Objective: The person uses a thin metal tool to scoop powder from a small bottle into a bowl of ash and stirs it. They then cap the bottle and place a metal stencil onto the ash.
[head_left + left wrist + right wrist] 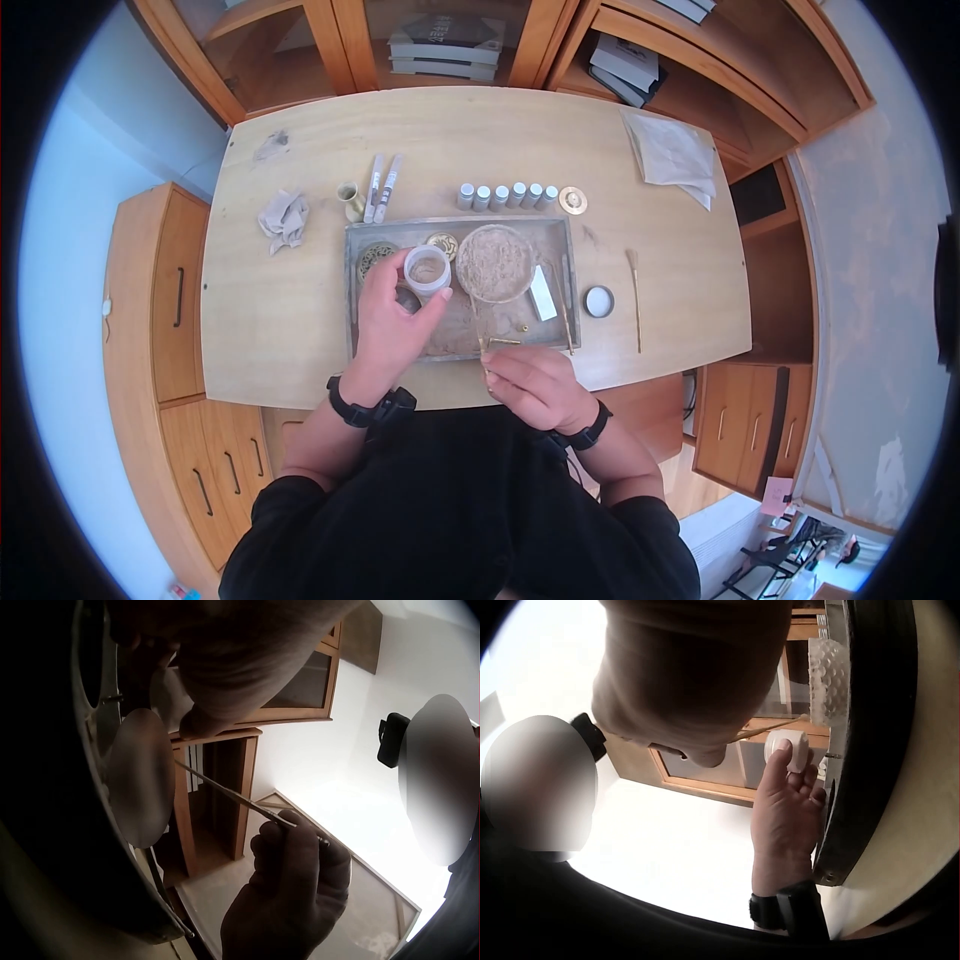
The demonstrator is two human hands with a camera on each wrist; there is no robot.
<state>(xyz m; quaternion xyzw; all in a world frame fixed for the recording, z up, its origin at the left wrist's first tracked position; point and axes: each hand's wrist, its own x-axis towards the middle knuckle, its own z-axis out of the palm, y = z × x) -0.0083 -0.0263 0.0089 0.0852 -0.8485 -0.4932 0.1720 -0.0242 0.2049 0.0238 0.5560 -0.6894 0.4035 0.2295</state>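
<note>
My left hand [392,310] holds a small translucent white jar [428,268] with brown powder in it, raised over the left part of a grey tray [362,335]. Thumb and fingers curl round the jar, as the right wrist view also shows. At the tray's near edge, my right hand [535,385] pinches a thin metal stick [247,802], seen best in the left wrist view, where it slants up and away from the fingers. A round bowl of grey-brown ash [497,263] sits in the tray beyond the hands; its bumpy side [828,682] shows in the right wrist view.
In the tray lie a white block [543,293], a brass medallion [442,244] and a tiny brass knob [524,328]. Right of it are a round lid [599,301] and a brush [635,300]. Several vials [501,198], a brass cup [349,200] and crumpled tissue [284,218] stand around.
</note>
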